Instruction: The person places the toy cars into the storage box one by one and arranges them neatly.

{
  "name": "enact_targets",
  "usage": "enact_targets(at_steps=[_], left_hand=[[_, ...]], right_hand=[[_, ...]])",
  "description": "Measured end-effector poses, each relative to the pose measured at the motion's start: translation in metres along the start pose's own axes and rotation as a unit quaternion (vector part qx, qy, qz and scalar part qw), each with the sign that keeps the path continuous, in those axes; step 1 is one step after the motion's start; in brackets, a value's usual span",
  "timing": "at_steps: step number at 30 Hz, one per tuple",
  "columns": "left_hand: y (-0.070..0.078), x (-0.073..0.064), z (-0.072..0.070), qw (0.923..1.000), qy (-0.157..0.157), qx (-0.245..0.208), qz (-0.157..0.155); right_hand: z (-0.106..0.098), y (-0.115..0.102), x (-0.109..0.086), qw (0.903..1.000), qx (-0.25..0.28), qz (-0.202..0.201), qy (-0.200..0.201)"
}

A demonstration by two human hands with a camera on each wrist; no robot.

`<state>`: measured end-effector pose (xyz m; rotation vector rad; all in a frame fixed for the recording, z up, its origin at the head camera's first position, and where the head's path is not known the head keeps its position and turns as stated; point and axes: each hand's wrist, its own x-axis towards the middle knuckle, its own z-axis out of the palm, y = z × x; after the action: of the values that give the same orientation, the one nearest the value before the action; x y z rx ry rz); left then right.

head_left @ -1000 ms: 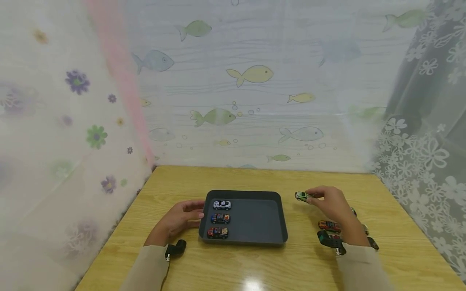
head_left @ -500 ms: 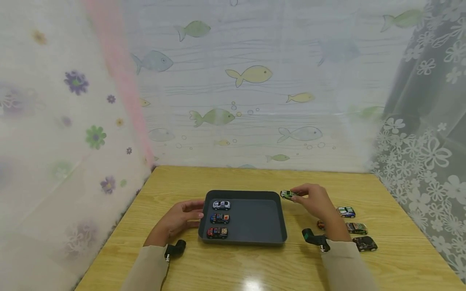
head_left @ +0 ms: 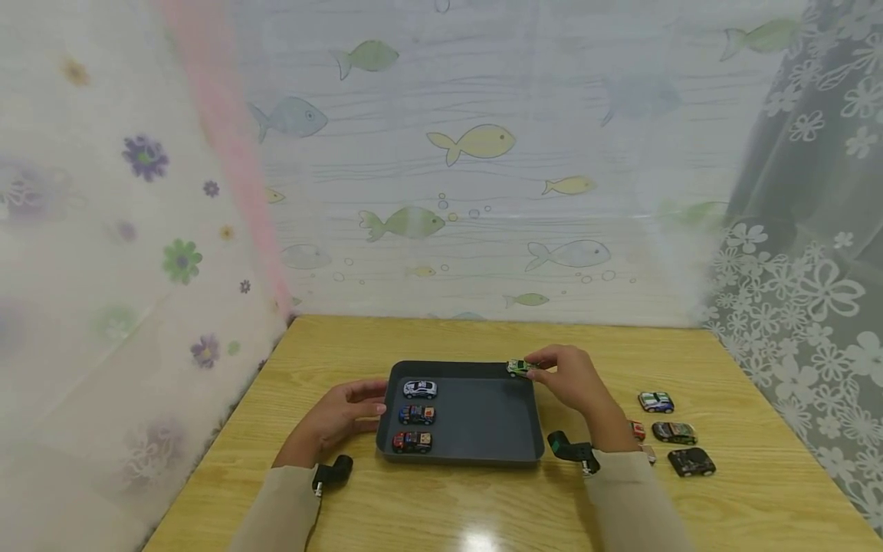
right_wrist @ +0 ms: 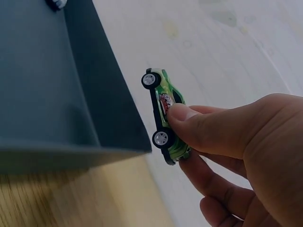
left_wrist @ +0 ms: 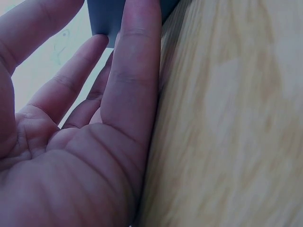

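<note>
My right hand (head_left: 572,378) pinches a green toy car (head_left: 519,368) between thumb and fingers, over the back right corner of a dark grey tray (head_left: 483,422). In the right wrist view the green toy car (right_wrist: 165,113) shows its side and two wheels, close to the tray's rim (right_wrist: 118,85). Fairly straight fingers of my left hand (head_left: 341,418) touch the tray's left side; the left wrist view shows that hand (left_wrist: 94,137) low along the table. Inside the tray, down its left side, stand a white car (head_left: 420,389), a blue-and-black car (head_left: 417,415) and a red-and-black car (head_left: 412,441).
Right of the tray, several more toy cars stand on the wooden table (head_left: 441,506), among them a white-and-green one (head_left: 656,402), a green-and-orange one (head_left: 674,433) and a black one (head_left: 692,461). My right forearm partly hides others. A fish-patterned curtain (head_left: 441,291) hangs behind the table.
My right hand has carried the green toy car leftward, from right of the tray to over its back right corner. More cars at the right show now. The left hand has stayed put.
</note>
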<state>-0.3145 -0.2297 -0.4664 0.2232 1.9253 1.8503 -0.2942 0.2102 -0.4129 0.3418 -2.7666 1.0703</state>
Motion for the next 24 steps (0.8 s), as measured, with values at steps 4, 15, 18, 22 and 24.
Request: enact_targets(at_steps=[4,15,18,22,24], left_hand=[[0.0,-0.001,0.0,1.0,0.002,-0.004,-0.002],[0.0,-0.001,0.0,0.9999,0.01,-0.009,-0.008],[0.0,-0.001,0.0,0.9999,0.01,-0.006,-0.008],[0.0,-0.001,0.0,0.9999,0.01,-0.005,-0.007],[0.0,-0.001,0.0,0.9999,0.01,-0.007,-0.009]], right_hand=[[0.006,-0.009,0.005,1.0,-0.004,-0.006,-0.003],[0.022,-0.026,0.014,0.9997,0.009,-0.013,-0.017],[0.027,-0.03,0.017,0.9995,0.009,-0.014,-0.026],[0.032,-0.034,0.021,0.9994,0.008,-0.018,-0.03],[0.035,-0.036,0.023,0.9993,0.005,-0.02,-0.031]])
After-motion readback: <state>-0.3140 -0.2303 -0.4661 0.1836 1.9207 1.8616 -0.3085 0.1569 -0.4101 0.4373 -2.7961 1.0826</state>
